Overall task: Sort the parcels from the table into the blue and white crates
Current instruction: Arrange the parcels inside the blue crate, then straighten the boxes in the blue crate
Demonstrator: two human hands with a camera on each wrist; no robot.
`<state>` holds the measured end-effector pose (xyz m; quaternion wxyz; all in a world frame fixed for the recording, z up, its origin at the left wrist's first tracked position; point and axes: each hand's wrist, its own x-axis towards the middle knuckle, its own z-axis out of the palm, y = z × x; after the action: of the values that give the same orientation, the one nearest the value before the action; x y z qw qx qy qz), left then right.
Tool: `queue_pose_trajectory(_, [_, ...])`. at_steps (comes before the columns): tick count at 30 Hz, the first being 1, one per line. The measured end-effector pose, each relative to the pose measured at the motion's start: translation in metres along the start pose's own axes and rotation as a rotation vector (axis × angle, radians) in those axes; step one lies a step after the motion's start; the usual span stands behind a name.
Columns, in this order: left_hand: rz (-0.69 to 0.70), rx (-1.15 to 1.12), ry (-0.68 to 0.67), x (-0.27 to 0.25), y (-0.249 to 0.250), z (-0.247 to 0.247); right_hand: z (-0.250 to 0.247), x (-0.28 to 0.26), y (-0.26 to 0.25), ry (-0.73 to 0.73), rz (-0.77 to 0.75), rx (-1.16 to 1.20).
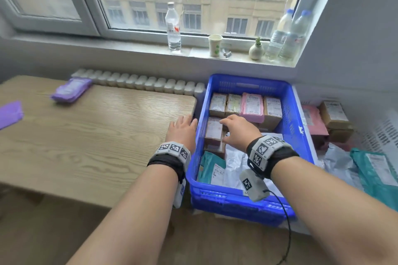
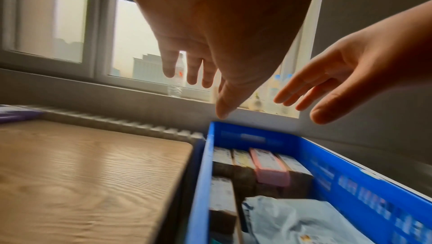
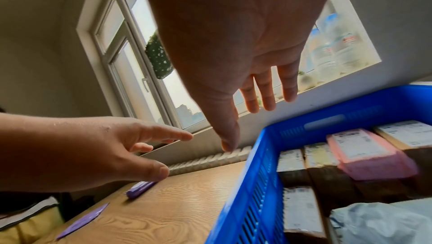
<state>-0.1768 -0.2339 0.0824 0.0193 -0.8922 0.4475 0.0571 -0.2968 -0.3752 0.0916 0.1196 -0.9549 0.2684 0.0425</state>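
Note:
The blue crate [image 1: 300,127] stands right of the wooden table [image 1: 90,135] and holds several parcels: brown boxes [image 1: 218,104], a pink one [image 1: 252,106], a teal bag [image 1: 210,165] and a white bag [image 1: 234,163]. My right hand [image 1: 228,130] hovers over the crate's left side, fingers straight and empty, as the right wrist view [image 3: 257,115] also shows. Beside the crate's left wall, my left hand [image 1: 183,123] is spread above the table's corner and holds nothing. Two purple parcels [image 1: 71,89] [image 1: 9,114] lie at the table's far left. The white crate [image 1: 385,133] sits at the far right.
The white crate holds a pink bag [image 1: 313,122], brown boxes [image 1: 333,114], a grey bag [image 1: 338,163] and a teal bag [image 1: 377,170]. A radiator [image 1: 137,82] runs behind the table. On the windowsill stand bottles [image 1: 173,26], a paper cup [image 1: 215,45] and a small vase [image 1: 256,50].

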Motion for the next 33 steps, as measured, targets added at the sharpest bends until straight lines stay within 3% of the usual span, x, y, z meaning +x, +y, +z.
queue_pose_trajectory(8, [-0.145, -0.034, -0.019, -0.04, -0.104, -0.002, 0.001, 0.028, -0.106, 0.006, -0.108, -0.042])
queue_pose_trajectory(23, [-0.268, 0.004, -0.066, -0.132, -0.408, 0.015, 0.076, 0.076, -0.414, -0.038, -0.18, 0.016])
queue_pose_trajectory(33, [-0.297, -0.046, -0.103, -0.103, -0.515, 0.036, 0.103, 0.148, -0.501, -0.112, -0.191, 0.025])
